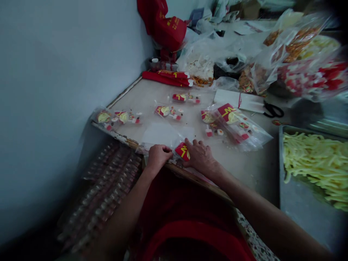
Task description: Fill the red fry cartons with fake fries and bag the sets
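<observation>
At the near edge of the table, my left hand (159, 156) is closed, its thumb and fingertips pinched at the edge of a clear plastic bag (170, 139). Just right of it, my right hand (199, 156) curves over a small red fries carton (182, 151) with a yellow mark, its thumb and forefinger on either side. The palm hides part of the carton. Beyond my hands lie clear packets with red cartons and tiny food pieces, among them a middle packet (168, 111), a left packet (123, 116) and a larger right packet (236, 121).
A metal tray (281, 195) of pale fry-shaped strips (312, 156) stands at right. Black-handled scissors (273, 110) lie by a white pack (231, 98). Filled plastic bags (312, 72) crowd the back right. A wall (67, 72) borders the left; stacked clear packages (108, 185) sit below the table edge.
</observation>
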The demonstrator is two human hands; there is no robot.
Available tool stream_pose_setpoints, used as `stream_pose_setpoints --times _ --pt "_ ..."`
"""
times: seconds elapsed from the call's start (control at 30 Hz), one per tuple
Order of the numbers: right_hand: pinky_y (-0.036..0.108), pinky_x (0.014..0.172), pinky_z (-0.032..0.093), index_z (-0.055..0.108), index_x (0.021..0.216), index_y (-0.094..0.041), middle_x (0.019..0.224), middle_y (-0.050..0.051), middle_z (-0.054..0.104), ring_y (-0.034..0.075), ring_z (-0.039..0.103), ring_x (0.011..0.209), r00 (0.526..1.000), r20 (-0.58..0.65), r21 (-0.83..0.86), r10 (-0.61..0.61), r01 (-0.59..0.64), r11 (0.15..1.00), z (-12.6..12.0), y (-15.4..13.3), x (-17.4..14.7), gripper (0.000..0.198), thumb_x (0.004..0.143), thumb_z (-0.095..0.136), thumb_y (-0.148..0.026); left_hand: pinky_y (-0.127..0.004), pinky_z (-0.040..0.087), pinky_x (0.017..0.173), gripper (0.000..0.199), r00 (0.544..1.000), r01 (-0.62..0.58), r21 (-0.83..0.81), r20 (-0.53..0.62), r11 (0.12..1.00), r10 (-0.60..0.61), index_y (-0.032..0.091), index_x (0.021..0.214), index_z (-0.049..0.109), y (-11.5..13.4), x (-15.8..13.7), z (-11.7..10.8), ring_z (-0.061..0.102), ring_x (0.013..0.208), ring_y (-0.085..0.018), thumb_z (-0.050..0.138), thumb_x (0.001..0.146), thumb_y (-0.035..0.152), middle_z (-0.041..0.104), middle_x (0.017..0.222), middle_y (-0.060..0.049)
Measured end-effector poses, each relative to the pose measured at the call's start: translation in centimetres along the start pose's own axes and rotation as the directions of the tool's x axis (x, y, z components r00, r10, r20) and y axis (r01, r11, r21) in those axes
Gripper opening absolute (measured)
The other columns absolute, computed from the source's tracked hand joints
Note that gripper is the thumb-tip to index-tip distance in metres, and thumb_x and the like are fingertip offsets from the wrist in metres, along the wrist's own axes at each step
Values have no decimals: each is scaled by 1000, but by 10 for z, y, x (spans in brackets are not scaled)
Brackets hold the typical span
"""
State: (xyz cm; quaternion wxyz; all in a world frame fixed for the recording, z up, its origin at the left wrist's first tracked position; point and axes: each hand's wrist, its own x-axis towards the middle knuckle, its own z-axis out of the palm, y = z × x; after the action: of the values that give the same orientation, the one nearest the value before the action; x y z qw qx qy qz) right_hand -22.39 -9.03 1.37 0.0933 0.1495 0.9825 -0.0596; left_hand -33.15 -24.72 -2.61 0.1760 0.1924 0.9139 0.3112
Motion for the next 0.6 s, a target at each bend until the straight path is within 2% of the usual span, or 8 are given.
stream_pose_setpoints --times 0.13,0.3,0.5,0.6 --pt "44 78 49 39 149 -15 122 21 61 36 57 106 1000 -26 -3 16 -16 1000 5 -3 -3 101 68 84 -56 -30 44 71 13 997 33 25 -75 999 -31 20 82 78 7 -10 5 69 78 -21 70 74 27 77 81 -7" --pt "44 78 49 34 152 -13 121 22 60 36 57 106 998 -45 12 34 -33 999 7 -3 -6 103 72 81 -57 -30 45 74 16 974 41 58 -226 997 -27 20 83 76 12 -21 14 69 79 -21 67 77 32 77 85 -6" --pt "42 76 52 35 152 -15 123 23 58 36 56 107 991 -101 0 88 -88 996 4 -4 -6 94 78 77 -57 -29 46 74 17 967 108 -41 -227 993 -115 20 82 76 24 -21 19 70 79 -20 68 75 33 77 82 -6" --pt "42 75 53 36 151 -11 121 24 58 35 56 106 982 -116 5 151 -151 988 2 -6 -5 92 81 74 -57 -26 45 68 13 972 112 -186 -182 976 -146 19 75 76 31 -22 24 68 70 -18 68 71 29 74 72 -3"
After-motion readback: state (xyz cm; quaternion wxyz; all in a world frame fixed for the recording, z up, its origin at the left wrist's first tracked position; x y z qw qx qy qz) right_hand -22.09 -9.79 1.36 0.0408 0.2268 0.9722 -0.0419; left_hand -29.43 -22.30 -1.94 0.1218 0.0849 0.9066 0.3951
